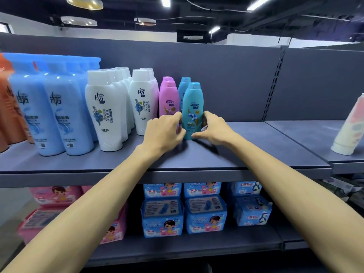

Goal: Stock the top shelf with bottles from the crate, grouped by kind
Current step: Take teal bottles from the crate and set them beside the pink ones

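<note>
Far left of the left hand, orange plastic bottles (7, 115) are cut off by the frame edge. Next come pale-blue plastic bottles (49, 115), then rows of white flip-cap plastic bottles (106, 111), all upright on the grey metal top shelf (256, 146). Just beyond the left hand's knuckles a file of pink plastic shampoo bottles (169, 97) is seen. The left hand (164, 133) is curled, with index fingertip and thumb laid on the lower left side of the front teal plastic shampoo bottle (192, 107). The right hand (215, 129) is wrapped round its lower right, thumb low at the front, fingers hidden behind. The bottle is thus held between both hands, upright, base on the shelf, just beside the pink file; a second teal bottle (184, 85) is lined up directly behind it. It is judged moderately heavy if full, with stiff walls, a glossy and probably slippery label film, and a tall narrow body that is easily tipped. It is best gripped low on the body, as it is now. Far right of the right hand, a white-and-pink bottle (348, 131) is seen leaning on the neighbouring shelf section. The crate is not in view.
</note>
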### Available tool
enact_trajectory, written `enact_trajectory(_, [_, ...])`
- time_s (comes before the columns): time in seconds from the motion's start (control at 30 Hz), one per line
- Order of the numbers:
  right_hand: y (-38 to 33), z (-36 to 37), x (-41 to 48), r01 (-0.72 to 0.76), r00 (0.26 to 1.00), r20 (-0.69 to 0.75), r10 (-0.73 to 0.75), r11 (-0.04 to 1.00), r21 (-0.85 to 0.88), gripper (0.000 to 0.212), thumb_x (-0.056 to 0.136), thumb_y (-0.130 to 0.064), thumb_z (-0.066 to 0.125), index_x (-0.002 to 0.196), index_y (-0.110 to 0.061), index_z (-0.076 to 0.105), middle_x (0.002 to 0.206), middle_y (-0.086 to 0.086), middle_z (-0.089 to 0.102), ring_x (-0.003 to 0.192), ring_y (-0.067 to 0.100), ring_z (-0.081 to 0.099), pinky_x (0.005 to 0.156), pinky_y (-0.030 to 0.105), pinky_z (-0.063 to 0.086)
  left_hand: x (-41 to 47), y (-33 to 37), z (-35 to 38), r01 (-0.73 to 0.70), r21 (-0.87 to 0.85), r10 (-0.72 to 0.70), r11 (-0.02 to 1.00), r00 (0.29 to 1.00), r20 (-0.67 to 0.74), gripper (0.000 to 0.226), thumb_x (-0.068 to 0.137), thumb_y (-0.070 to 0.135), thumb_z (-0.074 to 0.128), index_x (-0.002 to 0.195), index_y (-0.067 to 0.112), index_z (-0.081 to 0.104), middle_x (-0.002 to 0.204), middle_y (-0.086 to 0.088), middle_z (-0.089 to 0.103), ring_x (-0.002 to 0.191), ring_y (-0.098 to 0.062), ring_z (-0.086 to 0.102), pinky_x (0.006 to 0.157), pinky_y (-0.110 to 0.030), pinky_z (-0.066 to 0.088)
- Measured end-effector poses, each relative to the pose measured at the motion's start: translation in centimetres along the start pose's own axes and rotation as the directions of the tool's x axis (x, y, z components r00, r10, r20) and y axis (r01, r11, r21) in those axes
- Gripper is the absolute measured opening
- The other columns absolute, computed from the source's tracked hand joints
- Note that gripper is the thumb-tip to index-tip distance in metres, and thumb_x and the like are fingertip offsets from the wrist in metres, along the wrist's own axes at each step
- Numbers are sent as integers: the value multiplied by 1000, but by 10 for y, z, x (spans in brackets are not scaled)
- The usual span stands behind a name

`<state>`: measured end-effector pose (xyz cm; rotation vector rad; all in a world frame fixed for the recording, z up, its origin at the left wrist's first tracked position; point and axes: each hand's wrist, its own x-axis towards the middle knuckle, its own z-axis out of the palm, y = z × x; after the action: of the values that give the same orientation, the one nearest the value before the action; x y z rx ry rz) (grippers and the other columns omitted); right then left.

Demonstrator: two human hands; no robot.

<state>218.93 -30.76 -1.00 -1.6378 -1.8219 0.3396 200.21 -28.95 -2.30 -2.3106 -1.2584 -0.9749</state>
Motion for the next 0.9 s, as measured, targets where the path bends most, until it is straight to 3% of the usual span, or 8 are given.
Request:
enact_trajectory(0.27, [5, 5, 26, -8, 1000, -3, 8, 1000, -4, 57, 73, -25, 84, 120, -16, 53, 106, -3, 65, 88, 14, 62, 64, 18, 42, 19, 0, 8, 0, -21, -1, 1000, 999, -45, 18, 82, 33, 51, 94, 19, 51, 77, -1, 66, 75, -35, 61, 62, -35, 45])
enact_trajectory(0.43, [10, 9, 44, -13, 1000, -9, 13, 1000, -20, 57, 74, -26, 84, 119, -15, 52, 103, -3, 63, 87, 15, 61, 60, 16, 40, 15, -9, 23, -15, -34, 16, 999, 1000, 12, 35, 81, 34, 52, 114, 24, 51, 86, -8, 68, 82, -38, 62, 63, -35, 37])
enact_trajectory(0.53, [12, 10, 54, -24, 1000, -18, 23, 999, -22, 56, 74, -26, 84, 118, -14, 52, 100, -5, 60, 87, 14, 58, 58, 13, 38, 16, -10, 23, -15, -40, 14, 999, 1000, -18, 37, 81, 34, 52, 117, 25, 52, 86, -8, 69, 82, -39, 62, 63, -35, 34])
enact_trajectory(0.7, [14, 16, 68, -33, 999, -22, 32, 999, -26, 56, 75, -25, 83, 118, -13, 51, 103, -2, 61, 89, 17, 58, 58, 17, 39, 18, -10, 25, -3, -58, 3, 998, 1000, -3, 35, 80, 33, 52, 114, 28, 50, 83, -5, 67, 80, -38, 61, 62, -34, 36])
enact_trajectory(0.83, [14, 20, 74, -45, 999, -30, 45, 999, -28, 54, 76, -25, 82, 118, -12, 50, 105, 0, 61, 91, 19, 58, 70, 25, 41, 19, -12, 23, 24, -75, -24, 997, 1000, 3, 27, 79, 33, 49, 105, 28, 48, 76, 2, 65, 78, -35, 60, 63, -37, 47])
enact_trajectory(0.9, [13, 21, 76, -52, 998, -35, 51, 998, -25, 53, 77, -25, 82, 117, -13, 50, 105, 1, 60, 91, 19, 58, 68, 25, 40, 19, -12, 23, 28, -85, -28, 996, 1000, 6, 25, 78, 33, 49, 103, 27, 48, 74, 3, 64, 77, -34, 59, 64, -39, 49])
